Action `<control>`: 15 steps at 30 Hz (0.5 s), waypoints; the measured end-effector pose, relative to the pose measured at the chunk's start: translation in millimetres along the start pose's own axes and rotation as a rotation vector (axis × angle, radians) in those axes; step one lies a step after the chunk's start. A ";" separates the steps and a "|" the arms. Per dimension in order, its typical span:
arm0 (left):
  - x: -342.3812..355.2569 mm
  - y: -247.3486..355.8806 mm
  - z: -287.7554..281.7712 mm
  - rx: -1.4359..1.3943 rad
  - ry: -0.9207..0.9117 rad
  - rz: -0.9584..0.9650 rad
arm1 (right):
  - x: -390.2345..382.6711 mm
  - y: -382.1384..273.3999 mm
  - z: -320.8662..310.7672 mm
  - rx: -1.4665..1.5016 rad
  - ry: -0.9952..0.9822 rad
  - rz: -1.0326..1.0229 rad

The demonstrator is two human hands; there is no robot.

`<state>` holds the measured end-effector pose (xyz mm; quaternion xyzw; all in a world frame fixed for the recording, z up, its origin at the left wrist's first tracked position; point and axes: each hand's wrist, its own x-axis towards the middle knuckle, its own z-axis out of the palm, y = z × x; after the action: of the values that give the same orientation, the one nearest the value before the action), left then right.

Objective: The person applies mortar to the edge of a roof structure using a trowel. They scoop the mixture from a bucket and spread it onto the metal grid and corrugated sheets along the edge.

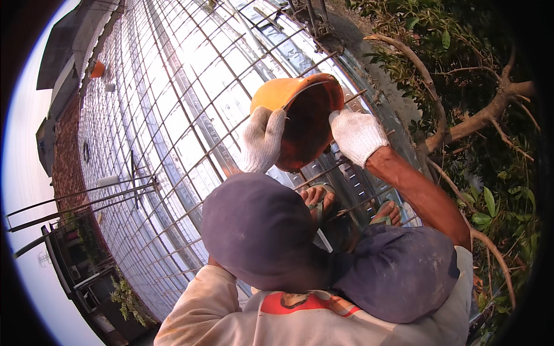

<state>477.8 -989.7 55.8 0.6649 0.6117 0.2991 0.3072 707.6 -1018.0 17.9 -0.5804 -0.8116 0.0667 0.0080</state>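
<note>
An orange bucket (306,121), shaped like a deep bowl, is tilted with its dark, stained inside turned partly toward me. My left hand (262,138), in a white knit glove, grips its near left rim. On the opposite side my right hand (356,135), gloved the same way, is closed on the right rim. The bucket is over a grid of steel bars (202,109) above shiny ribbed metal sheets (173,52). What lies in the bucket cannot be made out. My bent knees in dark trousers (254,230) hide part of my left forearm.
My sandalled feet (317,199) stand amid the bars. Upright bars (317,20) rise at the far edge. A tree branch (479,118) and leaves border the right side. Far left are another orange container (98,70) and a brick wall (69,155); long poles (86,202) extend at left.
</note>
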 end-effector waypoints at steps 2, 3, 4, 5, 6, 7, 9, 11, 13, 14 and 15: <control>-11.9 -3.9 -2.0 -0.036 0.036 -0.032 | 5.3 4.1 -0.8 0.050 -0.022 0.129; -17.8 -7.6 -4.9 -0.050 0.058 -0.052 | 9.3 5.9 -4.1 0.056 -0.078 0.146; -22.1 -15.5 -2.0 -0.064 0.088 0.020 | 11.5 11.5 -2.1 0.173 -0.184 0.135; -24.4 -20.9 0.6 -0.074 0.096 0.034 | 15.1 19.8 4.9 0.194 -0.262 0.085; -26.8 -25.8 2.9 -0.083 0.105 0.047 | 18.9 28.6 16.5 0.215 -0.340 0.033; -28.5 -28.4 -0.3 -0.080 0.123 0.058 | 26.6 30.7 21.6 0.245 -0.412 -0.031; -31.1 -30.7 -4.7 -0.114 0.131 -0.012 | 33.9 31.3 29.2 0.380 -0.475 -0.039; -28.6 -33.7 -8.2 -0.168 0.151 -0.036 | 38.5 18.5 44.7 0.463 -0.463 -0.115; -26.1 -48.5 -10.2 -0.157 0.183 -0.007 | 33.9 0.3 55.0 0.579 -0.426 -0.146; -23.0 -53.2 -11.3 -0.129 0.202 0.032 | 29.7 -8.7 55.9 0.624 -0.401 -0.146; -21.8 -56.5 -12.6 -0.101 0.219 0.071 | 25.7 -16.5 56.3 0.669 -0.377 -0.145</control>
<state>430.9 -1007.4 19.5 0.6331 0.6018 0.4111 0.2609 678.6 -1004.6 -37.6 -0.4645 -0.7712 0.4321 0.0523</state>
